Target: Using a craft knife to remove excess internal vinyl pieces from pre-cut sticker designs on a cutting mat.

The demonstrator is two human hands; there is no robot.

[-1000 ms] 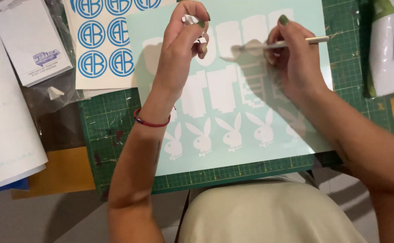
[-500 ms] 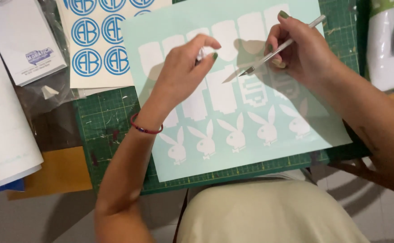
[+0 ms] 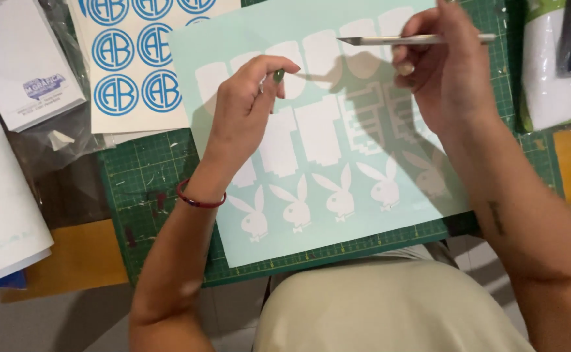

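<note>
Since half a second ago the right hand (image 3: 445, 72) has swung its craft knife (image 3: 416, 40) from a downward slant to nearly level, blade tip pointing left above the sheet; the left hand (image 3: 243, 107) has slid lower and leftwards, thumb and forefinger now pinched together.

Head view: the pale mint vinyl sheet (image 3: 390, 221) lies tilted on the green cutting mat (image 3: 142, 176), in front of the person's lap; the right hand is closed firmly round the knife's metal handle, the blade lifted clear of the sheet; the left hand's fingertips (image 3: 277, 73) are closed as if on a sliver of weeded vinyl, though whether anything is between them is too small to tell. Judging by the white backing that shows, the row of rabbit shapes (image 3: 298, 208) along the lower edge and most of the blocky shapes above are already stripped; the fine-lined patch (image 3: 376, 114) under the right hand's shadow looks still unweeded, so a good part seems done and the fiddly part left. Beside the mat lies a sheet of blue round monogram stickers (image 3: 135, 72), untouched.
</note>
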